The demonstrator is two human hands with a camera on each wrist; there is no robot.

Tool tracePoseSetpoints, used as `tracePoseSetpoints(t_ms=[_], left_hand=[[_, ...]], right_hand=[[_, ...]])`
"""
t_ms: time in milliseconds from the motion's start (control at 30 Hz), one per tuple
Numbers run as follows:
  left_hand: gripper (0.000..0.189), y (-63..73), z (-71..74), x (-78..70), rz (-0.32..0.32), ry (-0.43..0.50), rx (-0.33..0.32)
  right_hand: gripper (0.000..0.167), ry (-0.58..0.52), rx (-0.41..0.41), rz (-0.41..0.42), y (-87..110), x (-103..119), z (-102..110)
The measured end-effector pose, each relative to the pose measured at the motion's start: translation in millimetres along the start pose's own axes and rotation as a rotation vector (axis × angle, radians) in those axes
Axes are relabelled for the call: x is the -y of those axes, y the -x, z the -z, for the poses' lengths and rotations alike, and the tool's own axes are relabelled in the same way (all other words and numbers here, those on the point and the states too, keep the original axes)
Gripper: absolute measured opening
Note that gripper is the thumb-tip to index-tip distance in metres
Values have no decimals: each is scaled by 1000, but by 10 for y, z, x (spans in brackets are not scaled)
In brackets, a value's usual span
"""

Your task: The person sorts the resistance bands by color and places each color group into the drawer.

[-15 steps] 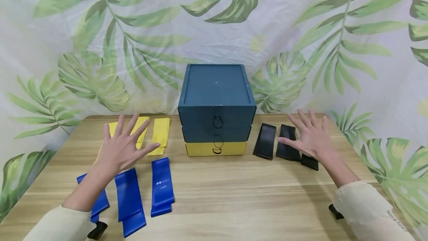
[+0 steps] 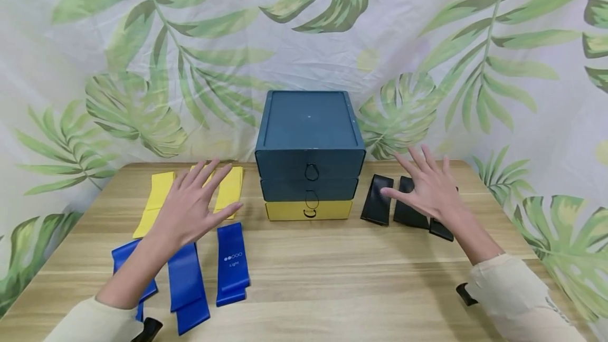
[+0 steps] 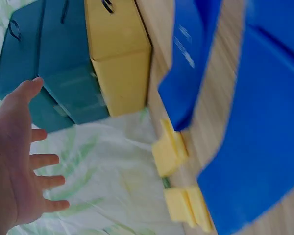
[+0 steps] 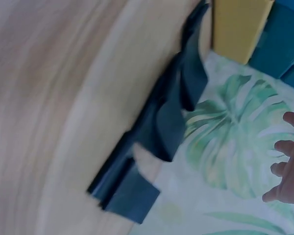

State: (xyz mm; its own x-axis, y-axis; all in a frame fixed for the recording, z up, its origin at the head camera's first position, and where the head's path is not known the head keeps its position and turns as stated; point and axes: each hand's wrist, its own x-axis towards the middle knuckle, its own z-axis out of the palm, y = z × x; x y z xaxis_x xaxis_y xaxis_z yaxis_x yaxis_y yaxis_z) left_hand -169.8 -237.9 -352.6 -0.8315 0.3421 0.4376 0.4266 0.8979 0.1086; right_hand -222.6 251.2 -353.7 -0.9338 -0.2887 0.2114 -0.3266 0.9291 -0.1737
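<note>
My left hand [image 2: 192, 207] hovers with fingers spread above the yellow resistance bands [image 2: 154, 202] and blue resistance bands [image 2: 233, 265] on the left, partly hiding them. On the right, my other hand [image 2: 429, 189] is held out the same way over several black resistance bands [image 2: 377, 199]. Neither hand touches anything. Between them stands a stack of drawers: two dark blue drawers [image 2: 310, 165] above a yellow drawer [image 2: 309, 210], each with a black loop on its front. In the left wrist view, the nearest blue band [image 3: 259, 112] looks large and blurred.
Everything lies on a wood-grain table [image 2: 332, 289]. Behind its back edge hangs a white cloth [image 2: 209, 30] printed with green leaves. One blue band carries the word Light. Black straps [image 2: 466, 294] show beneath the wrists.
Both hands have come inward, the left towards the right and the right towards the left and slightly up. The far-left yellow band shows more. Bands and drawers stay in place.
</note>
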Motion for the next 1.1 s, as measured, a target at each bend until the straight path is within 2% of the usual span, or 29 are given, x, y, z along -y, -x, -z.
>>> tracePoseSetpoints(t_ms=[200, 400, 533, 800, 900, 1100], left_hand=[[60, -124, 57, -259, -109, 100, -122], [50, -222, 99, -493, -199, 175, -152], [47, -287, 97, -627, -226, 238, -163], [36, -462, 40, -871, -190, 567, -52], [33, -522, 12, -949, -183, 644, -29], [30, -605, -61, -1044, -148, 730, -2]], right_hand=[[92, -48, -63, 62, -74, 176, 104], [86, -102, -125, 107, -147, 366, 233], [78, -222, -145, 117, -186, 470, 295], [52, -669, -124, 189, -341, 656, 359], [47, -762, -114, 197, -431, 698, 339], [45, -879, -76, 215, -586, 716, 260]])
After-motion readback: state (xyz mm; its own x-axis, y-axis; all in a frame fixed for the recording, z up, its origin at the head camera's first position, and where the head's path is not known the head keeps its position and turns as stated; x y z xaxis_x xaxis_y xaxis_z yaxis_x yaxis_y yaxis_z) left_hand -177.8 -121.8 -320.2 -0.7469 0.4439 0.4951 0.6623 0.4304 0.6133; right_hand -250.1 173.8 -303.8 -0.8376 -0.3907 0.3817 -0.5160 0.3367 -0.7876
